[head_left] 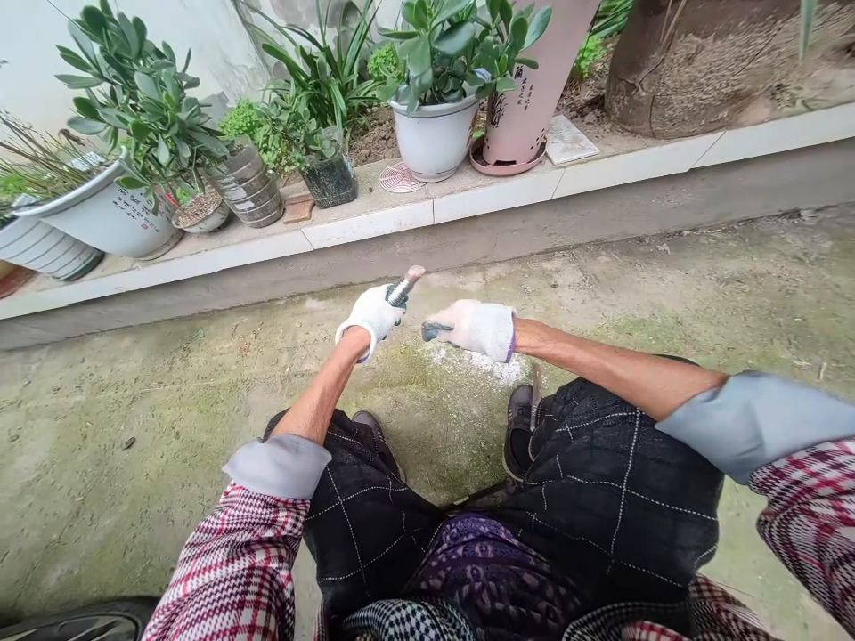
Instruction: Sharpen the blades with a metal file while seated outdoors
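We see both gloved hands held out over the ground in front of the knees, close together but not touching. The left hand (pixel 371 313) is closed around a short rod (pixel 403 287), whose pale tip sticks up and to the right out of the fist, pointing toward the ledge (pixel 374 224). The right hand (pixel 476 328) is closed too, and a dark tip (pixel 433 331) pokes out of it to the left, toward the left hand. So the two long axes differ: the rod slants up and away, the dark piece lies nearly level and aims at the base of the left fist. The dark tip ends just beside the left glove, a little below the rod. Each hand is equally near the other's piece.

Much is hidden. The gloves cover most of both pieces, so we cannot tell their full length, or whether they are two parts of one tool. A thin stick (pixel 534 397) stands by the right shoe (pixel 517 431), below the right hand; its lower end is lost against the trousers. A white powdery patch (pixel 498 365) lies on the ground under the right hand.
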Motion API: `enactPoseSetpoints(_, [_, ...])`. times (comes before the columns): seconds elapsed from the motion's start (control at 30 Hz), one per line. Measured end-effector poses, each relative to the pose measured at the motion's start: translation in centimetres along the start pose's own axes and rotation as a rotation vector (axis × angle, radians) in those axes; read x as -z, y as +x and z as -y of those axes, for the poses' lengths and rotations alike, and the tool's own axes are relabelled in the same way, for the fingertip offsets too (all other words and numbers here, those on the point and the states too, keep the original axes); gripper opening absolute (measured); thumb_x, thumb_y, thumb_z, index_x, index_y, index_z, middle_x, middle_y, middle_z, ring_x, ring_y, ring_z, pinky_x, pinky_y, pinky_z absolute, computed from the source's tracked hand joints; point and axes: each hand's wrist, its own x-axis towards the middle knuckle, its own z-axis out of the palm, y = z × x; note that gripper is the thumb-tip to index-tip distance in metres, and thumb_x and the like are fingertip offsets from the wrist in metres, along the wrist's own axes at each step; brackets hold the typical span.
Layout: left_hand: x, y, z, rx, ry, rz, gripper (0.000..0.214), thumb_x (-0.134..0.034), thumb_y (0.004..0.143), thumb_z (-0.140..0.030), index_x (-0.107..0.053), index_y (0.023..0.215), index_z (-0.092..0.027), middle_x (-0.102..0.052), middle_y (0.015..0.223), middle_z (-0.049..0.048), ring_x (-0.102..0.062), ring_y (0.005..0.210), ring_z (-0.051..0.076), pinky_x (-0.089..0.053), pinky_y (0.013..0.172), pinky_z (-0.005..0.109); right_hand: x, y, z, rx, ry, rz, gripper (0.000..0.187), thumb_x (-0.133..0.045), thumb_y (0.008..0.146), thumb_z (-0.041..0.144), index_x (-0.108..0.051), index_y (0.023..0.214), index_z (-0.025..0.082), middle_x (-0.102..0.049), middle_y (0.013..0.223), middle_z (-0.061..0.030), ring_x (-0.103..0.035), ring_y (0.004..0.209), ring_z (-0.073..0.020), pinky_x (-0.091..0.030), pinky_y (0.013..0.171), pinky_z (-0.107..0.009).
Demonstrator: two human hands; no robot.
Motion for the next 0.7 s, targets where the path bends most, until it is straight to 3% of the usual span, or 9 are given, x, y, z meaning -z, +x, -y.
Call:
enactPoseSetpoints(0.2, [-1.0, 0.6, 0.0, -0.055, 0.592, 0.046, 0.027, -0.047, 0.09, -0.025, -0.067, 0.108, -0.021, -0.071, 0.091, 0.0113, -0.067, 0.083, 0.024, -0.049, 0.074, 0.033, 1.8, -0.7, 1.9, -0.021, -0.184, -0.044, 0.028, -0.045, 0.093, 0.029, -0.069, 0.104, 0.021, -0.072, 0.09, -0.0042, -0.06, 0.073, -0.0157, -0.032, 0.06, -0.026])
enactPoseSetpoints(0.37, [-2.4, -0.5, -0.6, -0.236, 0.793, 0.193, 0.03, -0.045, 0.091, -0.02, -0.066, 0.113, -0.02, -0.071, 0.089, 0.0128, -0.068, 0.084, 0.027, -0.049, 0.074, 0.035, 3.6, 0.0, -0.3, -0.107, -0.232, -0.143, 0.029, -0.047, 0.092, 0.031, -0.069, 0.109, 0.022, -0.072, 0.092, -0.004, -0.062, 0.077, -0.0165, -0.034, 0.062, -0.026])
enactPoseSetpoints(0.53, [-2.8, -1.5, -1.3, -0.399, 0.733, 0.282, 0.028, -0.049, 0.089, -0.025, -0.066, 0.11, -0.022, -0.069, 0.08, 0.0083, -0.067, 0.077, 0.024, -0.048, 0.071, 0.032, 3.2, 1.3, -4.6, -0.226, -0.163, -0.18, 0.027, -0.048, 0.09, 0.029, -0.07, 0.105, 0.024, -0.072, 0.092, -0.0024, -0.061, 0.077, -0.0171, -0.038, 0.064, -0.026])
enactPoseSetpoints(0.7, [-1.3, -1.4, -1.1, -0.4, 0.376, 0.16, 0.023, -0.056, 0.084, -0.03, -0.069, 0.101, -0.021, -0.067, 0.08, 0.0035, -0.062, 0.07, 0.017, -0.046, 0.066, 0.028, 2.1, 1.6, -6.7, -0.219, -0.066, -0.157, 0.027, -0.046, 0.09, 0.025, -0.072, 0.097, 0.023, -0.071, 0.087, -0.0027, -0.059, 0.074, -0.017, -0.041, 0.065, -0.028])
